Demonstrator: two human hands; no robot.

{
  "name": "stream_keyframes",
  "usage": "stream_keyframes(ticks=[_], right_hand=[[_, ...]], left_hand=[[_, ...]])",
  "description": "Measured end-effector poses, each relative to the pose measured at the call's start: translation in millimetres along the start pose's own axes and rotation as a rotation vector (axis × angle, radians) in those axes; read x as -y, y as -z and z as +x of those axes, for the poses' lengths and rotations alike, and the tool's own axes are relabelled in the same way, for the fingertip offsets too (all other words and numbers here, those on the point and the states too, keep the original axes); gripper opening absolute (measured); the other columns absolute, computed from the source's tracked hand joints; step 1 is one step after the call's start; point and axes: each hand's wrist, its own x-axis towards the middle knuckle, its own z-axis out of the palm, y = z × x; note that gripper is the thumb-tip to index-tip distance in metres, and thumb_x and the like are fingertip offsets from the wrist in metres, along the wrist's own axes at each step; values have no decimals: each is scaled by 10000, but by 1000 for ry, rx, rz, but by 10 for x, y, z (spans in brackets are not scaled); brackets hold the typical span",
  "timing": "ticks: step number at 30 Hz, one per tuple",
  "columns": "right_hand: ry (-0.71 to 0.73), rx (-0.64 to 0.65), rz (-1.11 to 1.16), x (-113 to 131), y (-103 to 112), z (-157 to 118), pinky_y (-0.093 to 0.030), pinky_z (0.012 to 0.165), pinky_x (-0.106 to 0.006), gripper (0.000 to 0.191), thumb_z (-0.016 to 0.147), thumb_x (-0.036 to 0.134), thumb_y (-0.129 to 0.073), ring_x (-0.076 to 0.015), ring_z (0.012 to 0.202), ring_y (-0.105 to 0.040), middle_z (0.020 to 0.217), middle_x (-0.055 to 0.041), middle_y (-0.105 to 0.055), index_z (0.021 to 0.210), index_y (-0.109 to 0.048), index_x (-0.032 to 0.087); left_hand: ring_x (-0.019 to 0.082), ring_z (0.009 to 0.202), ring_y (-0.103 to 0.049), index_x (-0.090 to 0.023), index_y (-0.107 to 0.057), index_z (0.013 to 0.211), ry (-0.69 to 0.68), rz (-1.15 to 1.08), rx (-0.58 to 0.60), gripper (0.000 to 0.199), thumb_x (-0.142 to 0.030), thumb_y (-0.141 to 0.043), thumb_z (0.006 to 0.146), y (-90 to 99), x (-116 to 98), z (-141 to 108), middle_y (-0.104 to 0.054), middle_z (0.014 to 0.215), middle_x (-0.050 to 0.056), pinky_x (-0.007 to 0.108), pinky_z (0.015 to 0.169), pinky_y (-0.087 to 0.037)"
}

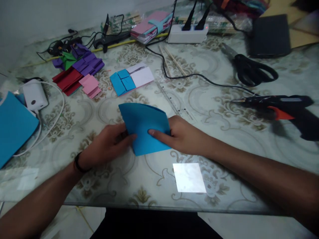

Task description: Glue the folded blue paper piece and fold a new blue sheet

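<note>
A blue sheet of paper (147,119), bent and seemingly doubled along its top, is held up over the table between both hands. My left hand (109,141) pinches its left edge, thumb in front and fingers behind. On the right side, my right hand (183,134) grips the same paper with the thumb laid across its front; the other fingers are hidden behind. Just beyond lies a small folded piece in blue and white (132,80). Folded purple paper (87,63), dark red paper (67,80) and pink paper (90,86) sit farther left.
Black-handled scissors (254,69) and a glue gun (281,103) lie at right, its cord crossing the table. A clear ruler (171,99) is behind my right hand. A power strip (188,34) stands at the back. At left are a white device (35,94) and blue sheet (15,126).
</note>
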Motion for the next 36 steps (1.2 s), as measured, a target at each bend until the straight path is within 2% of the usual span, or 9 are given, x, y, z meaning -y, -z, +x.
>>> stream_keyframes(ticks=[2,5,7,9,11,13,17,23,36], right_hand=[[-27,-51,0,0,48,34,-300,538,-268,459,1002,469,-520,-107,513,-407,528,49,-416,635,-410,215],[-238,-516,7,-9,198,106,-282,531,-280,486,1038,526,-414,-116,526,-352,558,47,-347,659,-335,234],[-281,-626,19,-9,273,127,-282,530,-277,485,1026,554,-437,-119,549,-358,594,38,-371,672,-365,229],[-249,-489,83,-5,262,120,-308,521,-267,524,1008,631,-435,-120,543,-401,596,33,-419,682,-398,222],[-192,-309,33,-4,180,100,-299,510,-261,587,993,667,-435,-117,521,-404,535,36,-390,616,-370,222],[-124,-244,-30,-13,95,89,-284,504,-253,609,983,672,-439,-101,503,-363,517,46,-348,587,-330,223],[-179,-241,15,-40,60,103,-263,480,-248,623,970,723,-387,-103,506,-349,535,42,-335,597,-314,230],[-112,-217,-19,-10,86,84,-277,485,-244,598,988,663,-416,-100,497,-342,510,54,-304,590,-304,230],[-78,-37,143,-27,68,18,-434,542,-236,568,940,684,-546,-132,596,-511,645,-15,-579,690,-557,174]], left_hand=[[138,631,-555,-177,-631,779,-34,-20,35,239,-333,-612,959,33,-44,-38,-647,706,-12,264,600,-425],[121,587,-467,-197,-600,832,42,-150,-268,133,-231,-564,956,174,6,-50,-540,659,-36,247,548,-375],[113,555,-402,-207,-581,850,8,-316,-300,152,-232,-532,992,254,80,-22,-472,647,-45,238,508,-328],[114,575,-439,-204,-612,896,-51,-343,-270,158,-232,-510,1013,254,131,15,-547,702,-26,239,523,-351],[127,650,-526,-191,-656,890,-99,-247,-146,152,-206,-539,986,176,146,47,-618,744,-8,249,602,-414],[139,688,-571,-184,-676,870,-109,-205,-45,173,-202,-543,979,74,143,75,-651,752,-3,257,649,-446],[134,648,-558,-179,-666,917,-63,-264,-4,169,-209,-517,991,-9,143,107,-660,777,5,258,624,-457],[148,649,-581,-175,-614,897,-70,-313,-31,307,-432,-520,1036,33,149,96,-653,769,21,278,628,-468],[151,665,-565,-181,-627,887,-14,-288,-7,363,-485,-511,1048,26,208,90,-619,725,3,275,629,-446]])
